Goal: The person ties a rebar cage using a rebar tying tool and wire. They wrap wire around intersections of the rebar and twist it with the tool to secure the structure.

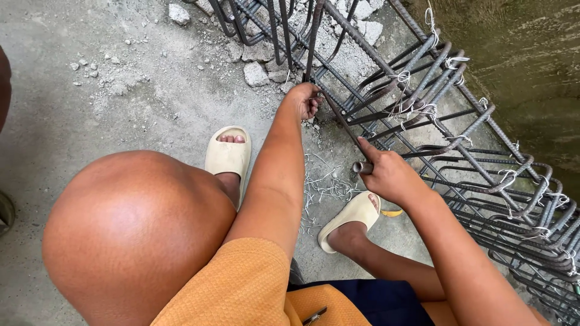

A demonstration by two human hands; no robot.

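My left hand (304,99) reaches forward and grips a rebar bar at the corner of a steel rebar cage (459,151). My right hand (389,175) is closed around the handle of a thin metal tying tool (344,130), whose tip points up toward the left hand. The cage's bars are bound with pale tie wire (417,111) at many crossings. My bent knee fills the lower left of the view.
Loose cut wire pieces (326,187) lie on the concrete floor between my feet, which wear cream slides (228,156). Concrete rubble (257,73) sits near the cage's far end. A wet concrete wall (531,66) runs along the right.
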